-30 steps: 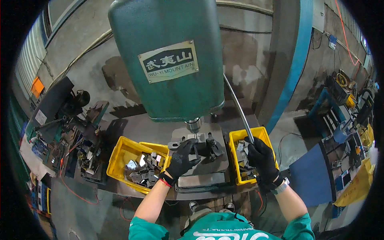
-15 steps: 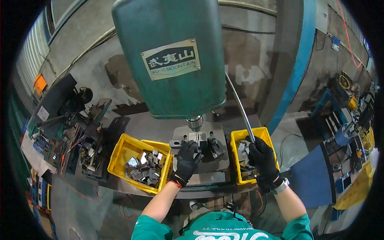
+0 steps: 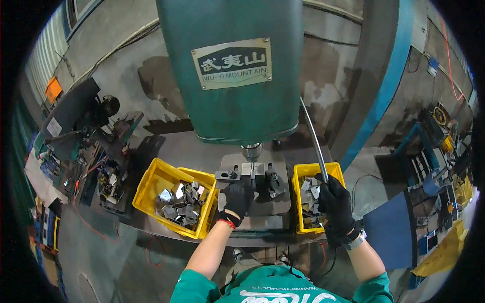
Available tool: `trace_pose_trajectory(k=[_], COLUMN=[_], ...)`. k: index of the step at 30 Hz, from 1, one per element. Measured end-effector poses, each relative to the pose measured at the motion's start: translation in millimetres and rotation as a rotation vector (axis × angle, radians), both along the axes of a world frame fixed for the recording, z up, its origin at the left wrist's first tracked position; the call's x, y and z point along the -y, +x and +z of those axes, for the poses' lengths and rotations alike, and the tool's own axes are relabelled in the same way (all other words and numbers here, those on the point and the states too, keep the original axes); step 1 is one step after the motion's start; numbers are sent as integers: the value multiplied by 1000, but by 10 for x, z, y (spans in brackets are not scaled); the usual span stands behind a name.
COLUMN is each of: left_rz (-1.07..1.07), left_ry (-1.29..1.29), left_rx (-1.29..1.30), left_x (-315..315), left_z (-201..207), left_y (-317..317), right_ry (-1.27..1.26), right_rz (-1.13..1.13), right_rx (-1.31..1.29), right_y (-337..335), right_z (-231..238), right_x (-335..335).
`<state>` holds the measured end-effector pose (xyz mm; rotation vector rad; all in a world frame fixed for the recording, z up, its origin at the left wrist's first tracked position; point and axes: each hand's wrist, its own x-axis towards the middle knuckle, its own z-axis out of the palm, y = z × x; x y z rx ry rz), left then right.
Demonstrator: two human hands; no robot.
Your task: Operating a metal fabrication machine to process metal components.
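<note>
My right hand [image 3: 334, 203], in a black glove, is closed around the lower end of a long metal lever [image 3: 314, 139] beside the green drill press head [image 3: 235, 96]. Under the drill chuck [image 3: 251, 152], a small bright metal piece [image 3: 247, 169] sits in a clamping fixture [image 3: 273, 183] on the press table [image 3: 270, 207]. My left hand [image 3: 238, 198], also gloved in black, is at the near side of this fixture, just in front of the metal piece. Its dark fingers blend into the fixture, so their grip is hidden.
Left of the press, a yellow bin [image 3: 146, 189] with many metal pieces overlaps a second yellow bin [image 3: 204, 175]. Another yellow bin [image 3: 299, 224] with metal parts stands under my right hand. A cluttered machine [image 3: 81, 126] is at far left; a blue panel [image 3: 389, 227] lies at right.
The whole view has shifted slightly. My left hand has changed its pose a little at the fixture, its fingers showing less distinctly. My right hand keeps its hold on the lever.
</note>
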<state>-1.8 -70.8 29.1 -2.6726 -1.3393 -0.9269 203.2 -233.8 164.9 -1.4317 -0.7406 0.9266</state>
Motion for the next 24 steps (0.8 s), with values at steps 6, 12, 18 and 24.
trace_pose_trajectory(k=[6, 12, 18, 24], left_rz=[-8, 222, -12, -361], left_ry=[51, 44, 116, -290], left_rx=[79, 70, 200, 329], left_x=[-136, -197, -397, -451], left_z=[-107, 79, 329, 369], left_y=[12, -24, -105, -99], right_ry=[-5, 17, -1, -4], right_rz=[6, 2, 9, -1], right_rx=[43, 7, 11, 116], right_y=[-28, 7, -2, 63], right_z=[42, -1, -46, -212], right_x=[3, -4, -29, -91])
